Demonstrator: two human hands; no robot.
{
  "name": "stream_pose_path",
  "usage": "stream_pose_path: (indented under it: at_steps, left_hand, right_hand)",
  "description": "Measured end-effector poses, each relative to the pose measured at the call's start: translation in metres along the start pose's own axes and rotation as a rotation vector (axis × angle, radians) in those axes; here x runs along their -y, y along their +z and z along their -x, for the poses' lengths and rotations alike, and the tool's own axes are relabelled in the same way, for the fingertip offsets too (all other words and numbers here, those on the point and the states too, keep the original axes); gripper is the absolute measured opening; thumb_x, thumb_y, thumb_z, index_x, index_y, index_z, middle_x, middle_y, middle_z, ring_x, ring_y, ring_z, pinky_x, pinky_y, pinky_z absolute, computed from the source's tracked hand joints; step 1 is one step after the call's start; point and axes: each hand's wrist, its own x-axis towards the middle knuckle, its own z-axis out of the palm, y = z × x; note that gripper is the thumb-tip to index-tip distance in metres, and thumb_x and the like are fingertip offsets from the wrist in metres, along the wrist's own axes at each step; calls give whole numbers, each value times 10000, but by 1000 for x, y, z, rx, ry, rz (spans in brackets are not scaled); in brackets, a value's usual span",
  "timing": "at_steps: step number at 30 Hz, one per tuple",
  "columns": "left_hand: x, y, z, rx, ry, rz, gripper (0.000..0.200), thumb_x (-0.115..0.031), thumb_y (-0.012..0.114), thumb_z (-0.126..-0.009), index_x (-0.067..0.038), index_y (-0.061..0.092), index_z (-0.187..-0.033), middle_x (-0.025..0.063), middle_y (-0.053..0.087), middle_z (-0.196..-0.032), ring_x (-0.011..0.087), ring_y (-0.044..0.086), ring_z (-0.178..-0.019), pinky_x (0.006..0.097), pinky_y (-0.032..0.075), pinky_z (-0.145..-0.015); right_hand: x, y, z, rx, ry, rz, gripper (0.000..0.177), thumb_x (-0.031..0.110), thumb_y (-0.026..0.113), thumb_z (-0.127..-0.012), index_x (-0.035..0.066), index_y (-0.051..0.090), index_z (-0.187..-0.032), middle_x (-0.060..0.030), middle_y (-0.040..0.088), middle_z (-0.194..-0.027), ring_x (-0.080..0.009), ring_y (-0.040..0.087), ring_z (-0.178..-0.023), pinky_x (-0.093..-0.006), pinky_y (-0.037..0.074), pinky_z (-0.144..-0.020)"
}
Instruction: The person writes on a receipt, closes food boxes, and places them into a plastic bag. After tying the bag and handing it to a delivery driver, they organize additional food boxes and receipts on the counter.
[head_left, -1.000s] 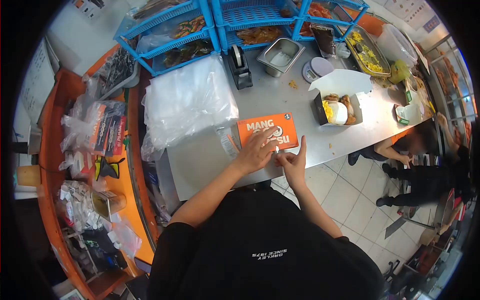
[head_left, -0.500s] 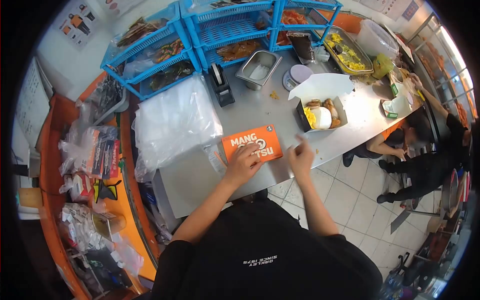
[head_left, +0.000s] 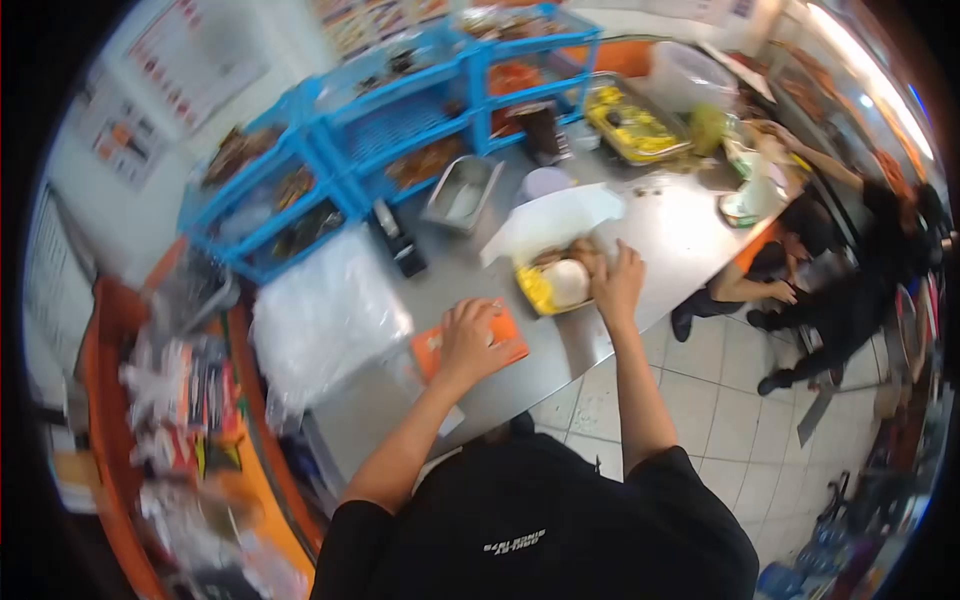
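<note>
My left hand (head_left: 470, 345) lies across the top of a closed orange takeaway box (head_left: 508, 338), fingers spread over its printed lid. At the right side of an open takeaway box (head_left: 530, 298), my right hand (head_left: 618, 285) has its fingers bent at the wall, closed on it. White rice (head_left: 570, 283), yellow pieces (head_left: 537, 288) and browned food (head_left: 573, 252) fill the open box. Its white lid (head_left: 555, 222) is folded back, away from me. Motion blurs the view, and my right fingers partly hide the box's right edge.
Clear plastic bags (head_left: 330, 325) are stacked at left, near a tape dispenser (head_left: 400, 240) and a metal pan (head_left: 465, 193). Blue baskets (head_left: 400, 135) line the back. A tray of yellow food (head_left: 635, 125) stands back right. People (head_left: 760, 265) are beyond the table's right edge.
My right hand has moved from above the table's front edge to the open food box's right side. My left hand stays on the orange box. The camera view has shifted and tilted.
</note>
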Motion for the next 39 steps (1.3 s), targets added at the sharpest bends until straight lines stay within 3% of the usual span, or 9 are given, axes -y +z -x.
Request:
stream_pose_path:
  at_steps: [2, 3, 11, 15, 21, 29, 32, 35, 39]
  left_hand:
    - [11, 31, -35, 76, -37, -92, 352, -328, 645, -797, -40, 612, -995, 181, 611, -1145, 323, 495, -1147, 433, 329, -987]
    - [15, 45, -54, 137, -133, -209, 386, -358, 599, -834, -23, 610, -1025, 214, 618, -1128, 338, 526, -1118, 434, 320, -994]
    - [24, 80, -112, 379, -223, -167, 319, -206, 505, -848, 49, 604, -1011, 271, 647, -954, 436, 611, -935, 509, 468, -806]
    - [6, 25, -96, 33, -111, 71, 265, -138, 512, -801, 40, 621, -964, 285, 639, -875, 439, 619, -856, 505, 472, -781]
    - [-4, -98, -5, 188, -281, 116, 273, -58, 462, -776, 47, 594, -991, 264, 644, -848, 428, 626, -799, 471, 472, -730]
    - [95, -85, 72, 283, -474, 322, 351, -180, 550, -912, -5, 567, -1216, 176, 690, -893, 258, 668, -789, 386, 496, -744]
    - [31, -146, 37, -422, -354, 9, 196, -202, 666, -836, -14, 613, -815, 143, 613, -708, 321, 587, -676, 419, 445, -642]
    - [19, -145, -4, -514, 111, 17, 230, -117, 621, -848, -10, 584, -1048, 177, 582, -1108, 331, 524, -1058, 403, 402, -912]
    - [49, -117, -22, -236, -90, 132, 195, -106, 524, -925, -11, 562, -1091, 181, 644, -1025, 367, 622, -936, 398, 490, -796]
  right_hand:
    - [-28, 11, -9, 266, 139, 65, 416, 254, 551, -864, -71, 548, -1125, -269, 585, -1067, -412, 542, -995, -460, 438, -875]
    - [-24, -3, -28, 765, -8, 240, 321, 238, 543, -855, -40, 597, -1007, -275, 623, -992, -403, 602, -900, -472, 484, -792]
    - [-45, 8, -20, 439, 213, 65, 184, 134, 510, -819, -4, 618, -877, -256, 636, -800, -418, 635, -783, -496, 503, -694]
    - [17, -53, -21, 350, 240, -3, 159, 114, 519, -807, -14, 608, -835, -246, 633, -759, -425, 626, -734, -500, 499, -662]
    - [86, -51, 30, 523, 131, -193, 214, 167, 503, -847, -21, 596, -802, -253, 603, -698, -438, 603, -691, -515, 482, -638]
    - [95, -40, 54, 779, 143, -275, 354, 359, 529, -898, 33, 663, -930, -240, 651, -844, -400, 634, -793, -487, 496, -740]
    - [121, -56, -4, 178, 58, -492, 200, 192, 611, -858, 13, 623, -949, -153, 634, -761, -339, 612, -674, -413, 488, -656]
    - [163, -40, -37, -223, -433, -346, 242, 156, 610, -863, 15, 592, -1059, -165, 645, -865, -324, 621, -779, -362, 485, -710]
    - [136, 3, -43, 574, -285, -347, 280, 112, 596, -870, 29, 588, -1137, -165, 648, -939, -306, 630, -832, -348, 490, -754]
